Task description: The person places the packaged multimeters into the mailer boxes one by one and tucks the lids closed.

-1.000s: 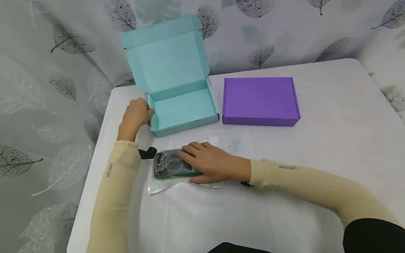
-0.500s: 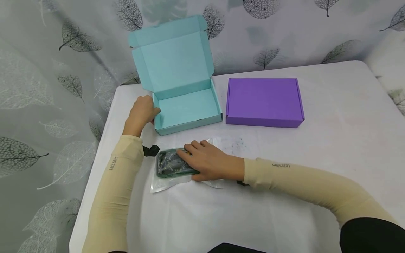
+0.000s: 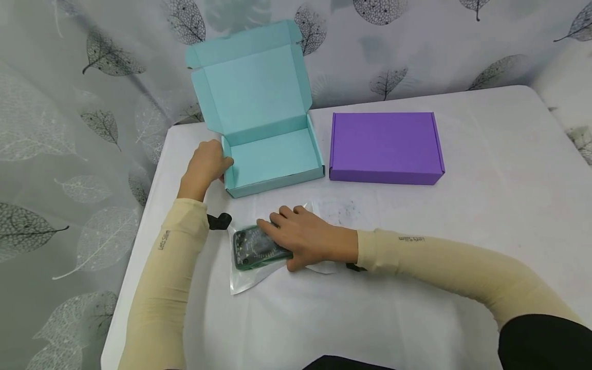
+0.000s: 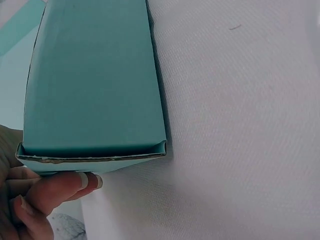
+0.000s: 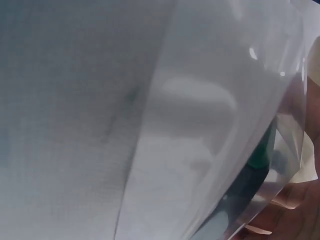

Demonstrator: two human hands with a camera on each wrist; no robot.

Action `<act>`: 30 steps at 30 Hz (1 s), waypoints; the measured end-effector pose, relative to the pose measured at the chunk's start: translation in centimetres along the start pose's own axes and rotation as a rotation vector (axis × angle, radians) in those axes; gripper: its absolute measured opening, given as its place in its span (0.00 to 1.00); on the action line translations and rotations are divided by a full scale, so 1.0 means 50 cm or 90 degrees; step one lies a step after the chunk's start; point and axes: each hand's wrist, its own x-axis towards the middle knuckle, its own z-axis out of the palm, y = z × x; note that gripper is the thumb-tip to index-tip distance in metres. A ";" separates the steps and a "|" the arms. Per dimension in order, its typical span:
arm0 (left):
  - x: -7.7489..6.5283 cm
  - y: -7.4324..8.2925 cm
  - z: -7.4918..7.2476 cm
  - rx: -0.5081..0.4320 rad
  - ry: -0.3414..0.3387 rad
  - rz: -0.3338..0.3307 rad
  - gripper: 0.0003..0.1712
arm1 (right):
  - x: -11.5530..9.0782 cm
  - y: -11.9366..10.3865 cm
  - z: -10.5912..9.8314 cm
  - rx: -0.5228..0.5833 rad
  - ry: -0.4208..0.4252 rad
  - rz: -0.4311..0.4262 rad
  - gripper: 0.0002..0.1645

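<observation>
A light teal cardboard box [image 3: 273,159] stands with its lid up at the back left. My left hand [image 3: 206,164] holds its left wall, thumb over the rim and fingers outside. In the left wrist view, curled fingertips [image 4: 60,190] touch the box's end below its edge. Nearer the front lies a multimeter [image 3: 259,247], dark-faced with a green rim, inside a clear plastic bag [image 3: 245,281]. My right hand [image 3: 307,236] grips it from above and covers its right part. The right wrist view shows mostly bag plastic [image 5: 190,125], with fingers curled at the right edge.
To the right of the teal box sits a closed purple box [image 3: 386,146]. A white cloth [image 3: 416,216] covers the table. Leaf-patterned curtains [image 3: 342,61] hang behind and to the left.
The bagged multimeter has turned slightly under my right hand, its left end and the bag's corner shifting toward the front. My left hand keeps its hold on the teal box.
</observation>
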 end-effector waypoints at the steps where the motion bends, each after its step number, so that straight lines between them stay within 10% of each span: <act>1: 0.000 -0.001 0.001 -0.001 0.001 0.002 0.13 | -0.003 0.000 -0.002 0.003 -0.002 -0.001 0.55; 30: -0.007 -0.010 0.009 -0.018 0.027 0.032 0.11 | -0.041 0.016 -0.079 0.038 0.029 0.000 0.55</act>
